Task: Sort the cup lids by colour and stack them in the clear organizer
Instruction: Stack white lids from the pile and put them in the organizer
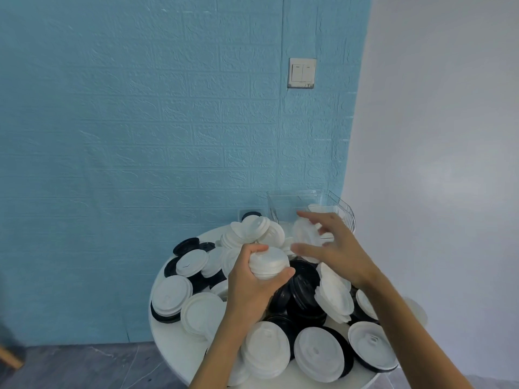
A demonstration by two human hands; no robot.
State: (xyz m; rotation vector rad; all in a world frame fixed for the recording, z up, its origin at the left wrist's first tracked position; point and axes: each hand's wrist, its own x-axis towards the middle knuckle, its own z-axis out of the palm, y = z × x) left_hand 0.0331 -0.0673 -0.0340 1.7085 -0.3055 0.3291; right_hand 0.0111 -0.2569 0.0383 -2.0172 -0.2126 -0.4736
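Two hands [252, 287], one clear organizer [283, 209], one light switch [302, 73]

Home room, blue brick-pattern wall [140, 122], light switch [302, 73]

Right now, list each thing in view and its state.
Left hand: grips a white stack.
Right hand: open, fingers spread over the pile.
Organizer: upright, nearly empty.
Lids: black and white mixed, unsorted, heaped on the table.
Switch: state unclear.

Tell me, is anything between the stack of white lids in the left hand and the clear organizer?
Yes. The right hand, fingers spread, hovers between the stack of white plastic lids gripped by the left hand and the clear plastic organizer.
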